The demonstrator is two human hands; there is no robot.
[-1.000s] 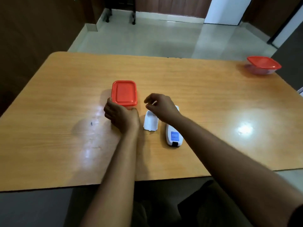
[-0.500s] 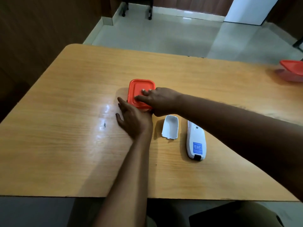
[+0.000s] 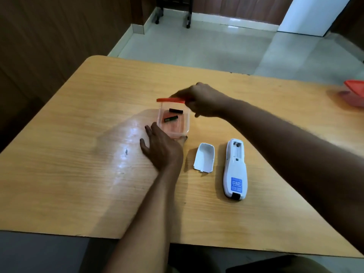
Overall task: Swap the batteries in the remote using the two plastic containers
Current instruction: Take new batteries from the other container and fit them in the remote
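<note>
A small clear plastic container (image 3: 185,123) stands mid-table with two black batteries (image 3: 173,114) lying inside. My right hand (image 3: 202,100) holds its red lid (image 3: 170,99) lifted just above the far rim. My left hand (image 3: 162,147) rests on the table against the container's near left corner, steadying it. The white remote (image 3: 235,170) lies face down to the right, its battery bay open and showing no batteries. Its white battery cover (image 3: 204,157) lies loose between my left hand and the remote. A second container (image 3: 353,95) with a red lid sits at the far right edge.
The wooden table (image 3: 78,154) has a rounded far left corner and a near edge close to my body. Beyond it are a tiled floor and chair legs on castors (image 3: 173,16).
My right hand moved from the remote to the red lid and lifted it off the container, exposing the batteries. My left hand slid to the container's near corner. The view shifted left.
</note>
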